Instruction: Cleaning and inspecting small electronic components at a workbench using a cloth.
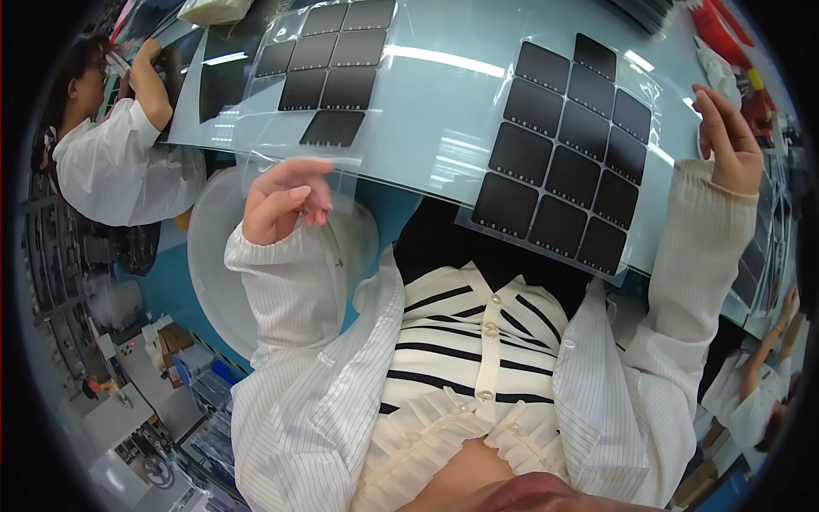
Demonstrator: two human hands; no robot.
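On the glass-topped table, a clear sheet (559,128) carrying several black rounded squares lies in front of me, its near end past the table edge. A second clear sheet with similar black squares (333,128) lies to its left, its bare margin hanging over the edge. Beside that margin is my left hand (286,200), fingers loosely bent and apart, with nothing visible in them. My right hand (729,141) is raised off to the right of the nearer sheet, fingers stretched upward. No held object shows there.
The pale glass table (435,94) reflects strip lights. A large white round bin (226,256) stands below its edge on the left. One co-worker in white (128,162) sits at the far left, another (755,384) at the right. A red item (721,34) lies at the back right.
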